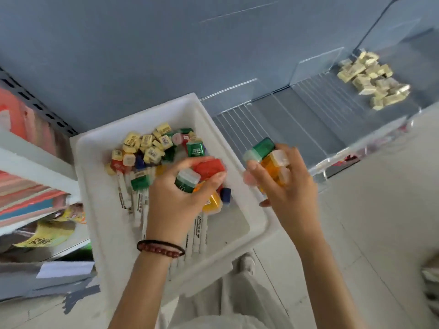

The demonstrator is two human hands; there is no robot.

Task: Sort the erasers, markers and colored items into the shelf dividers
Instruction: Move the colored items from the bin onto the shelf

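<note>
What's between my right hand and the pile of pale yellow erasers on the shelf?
Only bare ribbed shelf floor and a clear plastic divider, seen in the head view.

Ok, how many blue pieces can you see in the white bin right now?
2. One blue piece lies beside the left hand; the other sits just below the yellow erasers. Both are in the white bin. More may be hidden underneath.

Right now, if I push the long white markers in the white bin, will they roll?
Probably yes: the long white cylindrical markers look round and smooth, so a sideways push likely rolls them across the floor of the white plastic bin. They look rigid, so they should lift without bending. Lying side by side, neighbours may shift together.
</note>
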